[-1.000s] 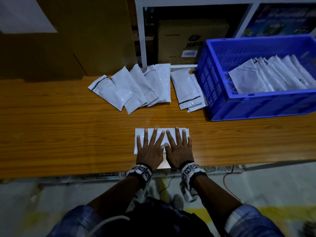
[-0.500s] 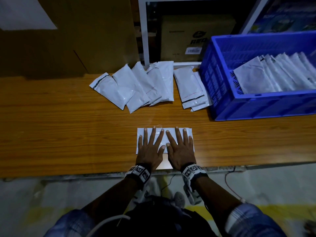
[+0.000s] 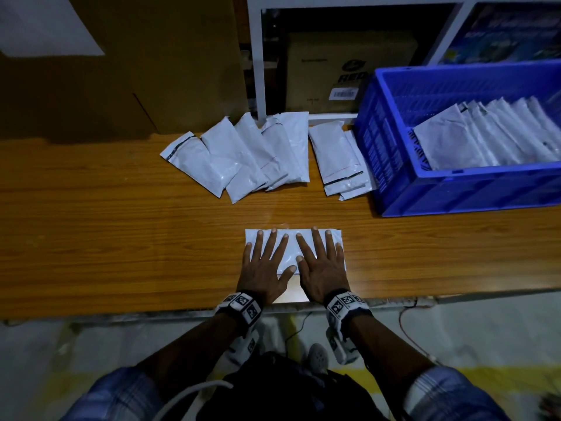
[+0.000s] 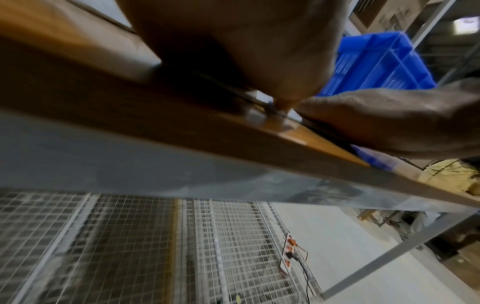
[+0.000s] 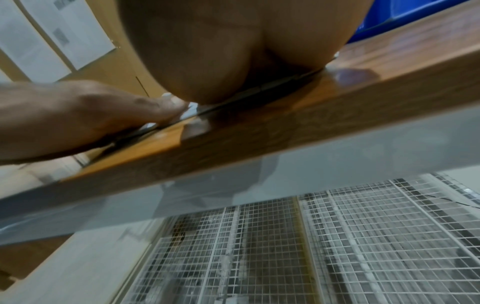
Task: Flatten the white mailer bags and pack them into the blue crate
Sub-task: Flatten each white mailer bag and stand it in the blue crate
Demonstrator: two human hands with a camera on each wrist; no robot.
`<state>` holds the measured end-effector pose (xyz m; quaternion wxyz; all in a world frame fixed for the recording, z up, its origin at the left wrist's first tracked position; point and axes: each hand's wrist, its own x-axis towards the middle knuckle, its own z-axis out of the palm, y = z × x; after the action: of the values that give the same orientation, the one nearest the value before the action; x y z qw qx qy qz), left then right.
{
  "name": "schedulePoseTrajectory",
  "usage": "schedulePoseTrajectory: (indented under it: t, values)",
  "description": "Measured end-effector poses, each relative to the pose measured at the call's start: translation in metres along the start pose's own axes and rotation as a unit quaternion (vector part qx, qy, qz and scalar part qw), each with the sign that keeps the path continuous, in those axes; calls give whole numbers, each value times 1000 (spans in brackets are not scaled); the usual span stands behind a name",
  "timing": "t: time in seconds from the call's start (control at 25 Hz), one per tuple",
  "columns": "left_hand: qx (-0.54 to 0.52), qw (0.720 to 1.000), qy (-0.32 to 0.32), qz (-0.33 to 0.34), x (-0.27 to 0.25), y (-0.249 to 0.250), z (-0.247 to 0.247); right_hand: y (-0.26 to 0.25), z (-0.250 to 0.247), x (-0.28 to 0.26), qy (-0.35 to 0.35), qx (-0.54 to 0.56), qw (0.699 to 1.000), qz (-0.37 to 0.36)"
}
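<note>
One white mailer bag (image 3: 292,249) lies flat near the front edge of the wooden table (image 3: 106,238). My left hand (image 3: 265,262) and right hand (image 3: 320,262) press on it side by side, palms down, fingers straight and spread. Several more white mailers (image 3: 243,159) are fanned out at the back of the table, with a smaller stack (image 3: 337,159) next to the blue crate (image 3: 455,189). The crate stands at the right and holds several flattened mailers (image 3: 485,141) leaning in a row. In both wrist views the palms (image 4: 246,51) (image 5: 221,51) sit low on the table edge.
A white shelf frame (image 3: 258,71) with a cardboard box (image 3: 343,71) rises behind the mailers. Brown cardboard (image 3: 121,71) stands at the back left. Below the table are a wire-mesh shelf (image 4: 182,257) and a power strip (image 4: 288,257) on the floor.
Both hands stay pressed on the mailer; they have slid slightly apart, toward its ends. The camera view has shifted a little.
</note>
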<state>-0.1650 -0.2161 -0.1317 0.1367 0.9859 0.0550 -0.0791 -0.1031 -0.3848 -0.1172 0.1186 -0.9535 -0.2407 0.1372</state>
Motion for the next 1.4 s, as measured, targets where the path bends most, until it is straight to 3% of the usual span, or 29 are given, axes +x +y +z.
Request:
schedulePoseTrajectory:
  t: [0.28, 0.52, 0.88, 1.12, 1.4]
  values:
    - [81, 993, -41, 72, 0, -10, -20, 1, -9, -2, -48, 26, 998, -3]
    - [88, 991, -79, 65, 9, -2, -47, 5, -33, -2, -128, 23, 991, -38]
    - [53, 994, -98, 18, 15, 1, -77, -5, -67, 22, -100, -66, 989, -90]
    - [8, 1000, 8, -6, 29, 7, -109, -31, -122, 38, -72, -134, 982, -115]
    - [17, 990, 127, 64, 78, 0, -194, -64, -207, 57, 52, -209, 972, -95]
